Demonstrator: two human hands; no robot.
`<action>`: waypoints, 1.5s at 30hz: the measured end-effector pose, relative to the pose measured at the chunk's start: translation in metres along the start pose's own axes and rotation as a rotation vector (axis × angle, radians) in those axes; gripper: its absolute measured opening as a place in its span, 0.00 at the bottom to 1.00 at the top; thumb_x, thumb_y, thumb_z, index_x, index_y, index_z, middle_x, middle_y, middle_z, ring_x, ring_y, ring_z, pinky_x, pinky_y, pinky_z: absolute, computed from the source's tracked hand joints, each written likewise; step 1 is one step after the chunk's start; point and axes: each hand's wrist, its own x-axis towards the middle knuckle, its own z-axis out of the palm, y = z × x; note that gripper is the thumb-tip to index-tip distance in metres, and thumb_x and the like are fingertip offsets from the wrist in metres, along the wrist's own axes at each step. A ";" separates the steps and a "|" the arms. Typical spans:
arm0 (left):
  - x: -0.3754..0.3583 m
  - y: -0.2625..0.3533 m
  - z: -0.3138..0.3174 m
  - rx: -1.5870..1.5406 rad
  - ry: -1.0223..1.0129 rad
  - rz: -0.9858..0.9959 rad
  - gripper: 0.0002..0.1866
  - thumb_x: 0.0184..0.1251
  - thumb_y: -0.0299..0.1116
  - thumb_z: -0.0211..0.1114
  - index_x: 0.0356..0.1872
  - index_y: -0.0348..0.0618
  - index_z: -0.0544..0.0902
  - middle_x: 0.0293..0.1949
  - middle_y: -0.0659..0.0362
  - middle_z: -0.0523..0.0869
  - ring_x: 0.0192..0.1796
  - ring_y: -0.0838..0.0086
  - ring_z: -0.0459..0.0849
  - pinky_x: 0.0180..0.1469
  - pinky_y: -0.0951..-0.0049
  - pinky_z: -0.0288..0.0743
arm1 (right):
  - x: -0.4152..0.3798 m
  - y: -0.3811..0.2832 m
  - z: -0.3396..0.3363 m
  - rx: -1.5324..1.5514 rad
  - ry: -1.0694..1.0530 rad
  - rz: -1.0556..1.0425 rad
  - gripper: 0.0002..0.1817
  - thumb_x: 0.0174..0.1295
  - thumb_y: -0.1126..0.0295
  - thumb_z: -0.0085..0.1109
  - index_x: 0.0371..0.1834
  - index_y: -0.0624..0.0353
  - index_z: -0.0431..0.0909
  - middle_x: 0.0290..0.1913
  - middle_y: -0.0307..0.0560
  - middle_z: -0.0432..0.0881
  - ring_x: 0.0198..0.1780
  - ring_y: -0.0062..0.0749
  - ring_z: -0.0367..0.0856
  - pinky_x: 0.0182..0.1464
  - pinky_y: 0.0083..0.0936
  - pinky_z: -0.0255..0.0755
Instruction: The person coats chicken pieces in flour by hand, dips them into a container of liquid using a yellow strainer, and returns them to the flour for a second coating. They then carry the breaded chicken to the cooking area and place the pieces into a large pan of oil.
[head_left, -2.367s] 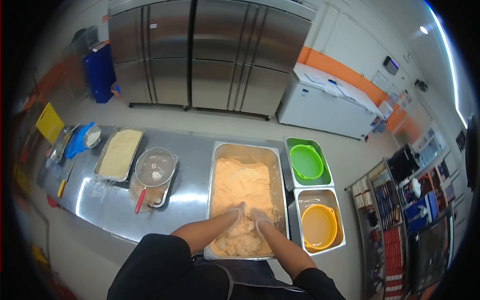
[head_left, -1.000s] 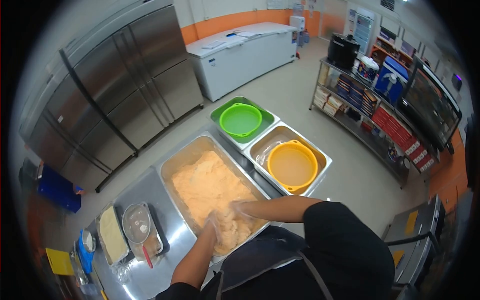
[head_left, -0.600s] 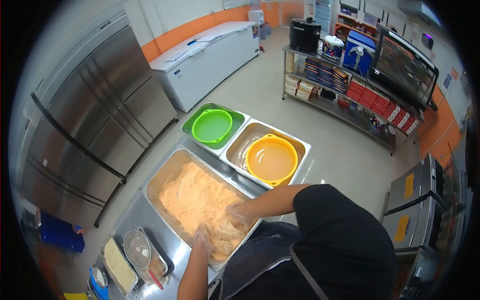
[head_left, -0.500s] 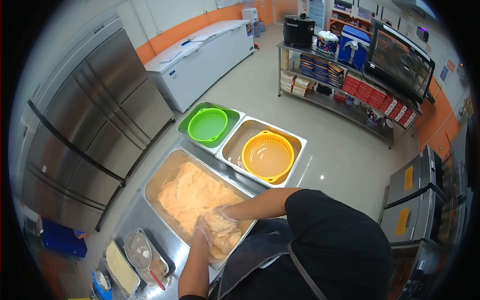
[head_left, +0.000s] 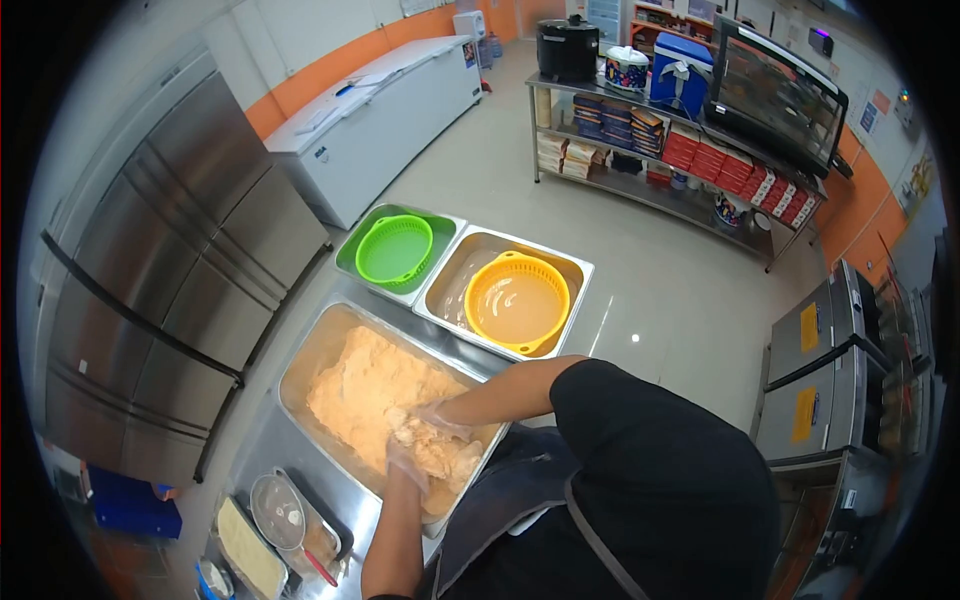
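Note:
A deep steel pan in front of me holds a large heap of pale orange breading flour. Lumpy, flour-coated pieces lie at its near right end; what is under the coating cannot be made out. My left hand, in a clear plastic glove, cups these pieces from the near left side. From the far right side my right hand, gloved too, closes on the same clump. The fingertips of both hands are partly buried in flour and pieces.
Beyond the pan stand a steel pan of liquid with a yellow basket and another with a green basket. A sieve with a red handle rests at the lower left, beside a tray of pale contents. Steel refrigerators stand left.
My hands have shifted slightly within the pan, and the coated pieces between them are gathered and turned over. The camera view has moved a little, so the surroundings sit further left.

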 end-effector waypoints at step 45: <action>0.202 0.086 -0.067 2.065 0.148 0.674 0.40 0.71 0.63 0.42 0.69 0.37 0.70 0.67 0.42 0.73 0.71 0.51 0.68 0.72 0.61 0.60 | -0.083 -0.024 0.018 -1.529 0.097 -0.196 0.09 0.54 0.70 0.68 0.39 0.51 0.88 0.45 0.45 0.88 0.45 0.38 0.86 0.40 0.35 0.81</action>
